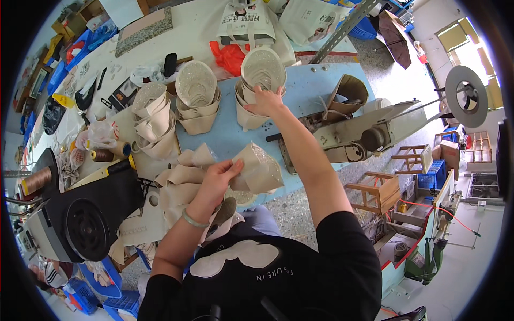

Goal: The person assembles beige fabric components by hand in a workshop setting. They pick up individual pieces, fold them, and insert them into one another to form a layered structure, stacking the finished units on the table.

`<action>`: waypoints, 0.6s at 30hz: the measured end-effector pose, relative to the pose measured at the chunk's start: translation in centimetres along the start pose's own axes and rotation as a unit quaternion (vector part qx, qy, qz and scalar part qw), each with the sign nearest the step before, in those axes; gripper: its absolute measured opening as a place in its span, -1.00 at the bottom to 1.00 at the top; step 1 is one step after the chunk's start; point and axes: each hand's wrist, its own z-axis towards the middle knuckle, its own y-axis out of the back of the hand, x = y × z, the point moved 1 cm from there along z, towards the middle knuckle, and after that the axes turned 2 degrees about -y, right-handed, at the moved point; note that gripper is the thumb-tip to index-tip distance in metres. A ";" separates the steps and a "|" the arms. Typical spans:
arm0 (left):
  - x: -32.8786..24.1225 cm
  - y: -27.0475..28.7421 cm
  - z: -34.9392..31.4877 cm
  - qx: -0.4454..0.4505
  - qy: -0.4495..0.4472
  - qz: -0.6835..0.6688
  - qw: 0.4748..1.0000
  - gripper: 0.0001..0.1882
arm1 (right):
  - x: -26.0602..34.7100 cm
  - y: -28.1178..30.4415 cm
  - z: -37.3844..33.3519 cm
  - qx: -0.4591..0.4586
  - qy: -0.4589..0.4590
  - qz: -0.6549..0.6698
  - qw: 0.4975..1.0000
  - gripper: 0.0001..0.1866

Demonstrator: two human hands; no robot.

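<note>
My left hand (218,179) pinches a cream shoe upper (261,167) with a speckled, glittery surface, held over the near edge of the blue table top. Farther off, my right hand (265,101) grips the front of a nested stack of shoe uppers (263,67). Left of that stack stands a second nested stack (196,85), with a third stack (152,120) beyond it. Loose cream uppers (179,184) lie in a heap beside my left forearm, and part of the heap is hidden behind it.
A black sewing machine (80,214) stands at the left, with thread spools (101,155) behind it. A long-armed machine (364,136) lies across the table's right side. Bags (246,24) and red plastic (227,58) sit at the back. Wooden stools (375,192) stand on the right floor.
</note>
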 end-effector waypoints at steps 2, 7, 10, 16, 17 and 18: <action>-0.2 -0.7 0.3 0.006 0.006 0.019 1.000 -0.67 | -1.0 -1.9 -1.4 -0.316 0.071 0.074 0.943 -0.23; 0.1 -1.2 0.6 -0.010 0.000 0.072 0.997 -0.66 | -0.8 0.0 -19.0 -0.142 0.107 0.394 0.902 -0.47; 0.1 -2.1 0.7 0.022 0.011 0.159 0.987 -0.64 | -1.2 -2.2 -25.3 -0.119 0.089 0.434 0.889 -0.65; 0.1 -2.6 2.1 0.037 0.036 0.275 0.960 -0.61 | -1.3 -3.8 -30.6 -0.177 0.021 0.415 0.892 -0.91; 0.7 -2.6 2.9 0.036 0.035 0.223 0.974 -0.62 | -0.6 -3.3 -32.6 -0.101 0.136 0.490 0.855 -0.95; 0.9 -2.6 3.3 0.033 0.032 0.172 0.984 -0.62 | 0.1 -2.4 -34.6 -0.022 0.251 0.551 0.796 -0.98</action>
